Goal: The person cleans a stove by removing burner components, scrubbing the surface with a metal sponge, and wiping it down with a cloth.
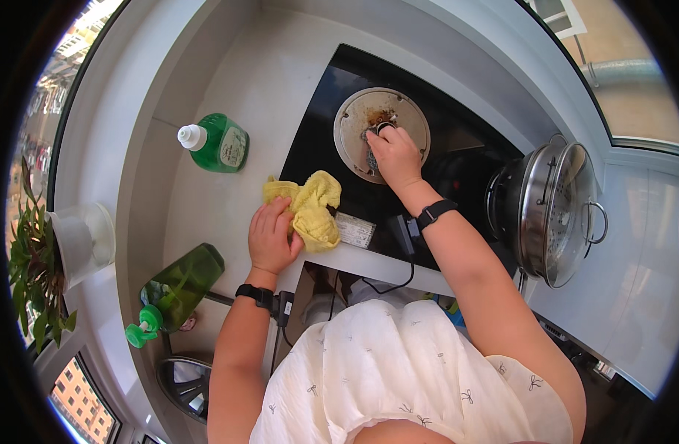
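My right hand (396, 155) is over a round, pale burner plate (353, 114) set in a black glass cooktop (312, 133). Its fingers are closed around a grey scouring pad (371, 160), mostly hidden beneath them. A dark ring shows by the fingertips, and I cannot tell what it belongs to. Brown burnt stains (379, 115) mark the plate's middle. At the cooktop's left front corner lies a crumpled yellow cloth (317, 213). My left hand (273, 236) grips its left side, fingers on top and thumb against it.
A green pump bottle (220, 143) stands on the white counter (262, 83). Another green pump bottle (184, 286) is nearer me at left. A steel steamer pot with a glass lid (561, 213) stands to the right. A potted plant (37, 266) sits by the window.
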A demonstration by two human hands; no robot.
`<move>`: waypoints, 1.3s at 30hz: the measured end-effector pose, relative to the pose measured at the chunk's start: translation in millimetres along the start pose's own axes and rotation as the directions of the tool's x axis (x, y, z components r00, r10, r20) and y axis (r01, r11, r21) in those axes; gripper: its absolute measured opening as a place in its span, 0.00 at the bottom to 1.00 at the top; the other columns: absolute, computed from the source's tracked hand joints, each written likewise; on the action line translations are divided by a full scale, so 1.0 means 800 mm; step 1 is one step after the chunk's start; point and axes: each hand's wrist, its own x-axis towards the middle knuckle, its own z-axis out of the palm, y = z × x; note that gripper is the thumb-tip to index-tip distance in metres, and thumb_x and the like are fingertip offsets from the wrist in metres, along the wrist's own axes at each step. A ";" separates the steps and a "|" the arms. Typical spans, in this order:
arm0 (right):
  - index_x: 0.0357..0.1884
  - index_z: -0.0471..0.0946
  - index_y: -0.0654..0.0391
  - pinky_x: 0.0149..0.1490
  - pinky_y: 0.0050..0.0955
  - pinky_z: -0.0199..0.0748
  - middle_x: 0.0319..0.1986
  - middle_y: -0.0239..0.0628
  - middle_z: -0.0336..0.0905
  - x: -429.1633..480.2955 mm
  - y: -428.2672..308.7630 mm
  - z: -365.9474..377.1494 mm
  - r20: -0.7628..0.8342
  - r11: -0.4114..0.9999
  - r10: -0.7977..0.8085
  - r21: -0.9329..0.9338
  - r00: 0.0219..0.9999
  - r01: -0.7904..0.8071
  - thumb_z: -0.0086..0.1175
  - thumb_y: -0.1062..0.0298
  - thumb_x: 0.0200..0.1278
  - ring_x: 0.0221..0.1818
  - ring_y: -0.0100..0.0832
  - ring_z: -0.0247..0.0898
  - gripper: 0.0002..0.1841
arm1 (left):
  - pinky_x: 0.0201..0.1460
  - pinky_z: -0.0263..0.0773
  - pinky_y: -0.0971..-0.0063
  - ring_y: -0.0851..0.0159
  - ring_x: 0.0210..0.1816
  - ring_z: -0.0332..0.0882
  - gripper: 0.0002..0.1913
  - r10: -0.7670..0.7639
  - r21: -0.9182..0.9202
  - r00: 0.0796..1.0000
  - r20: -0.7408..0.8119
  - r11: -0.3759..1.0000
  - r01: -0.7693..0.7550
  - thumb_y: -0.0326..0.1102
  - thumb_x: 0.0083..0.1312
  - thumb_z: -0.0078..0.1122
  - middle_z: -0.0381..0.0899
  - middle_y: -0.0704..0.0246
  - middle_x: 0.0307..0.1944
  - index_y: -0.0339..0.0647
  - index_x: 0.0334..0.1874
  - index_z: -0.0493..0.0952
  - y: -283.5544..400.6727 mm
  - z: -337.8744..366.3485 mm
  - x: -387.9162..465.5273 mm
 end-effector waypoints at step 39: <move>0.27 0.80 0.54 0.32 0.34 0.70 0.22 0.33 0.70 -0.027 -0.001 -0.009 -0.058 0.993 0.086 -0.077 0.995 -0.091 0.56 0.69 0.55 0.28 0.36 0.69 0.03 | 0.61 0.65 0.58 0.53 0.55 0.71 0.15 0.018 0.017 1.000 -0.023 1.000 -0.018 0.32 0.47 0.59 0.74 0.65 0.53 0.40 0.39 0.73 0.003 0.004 0.006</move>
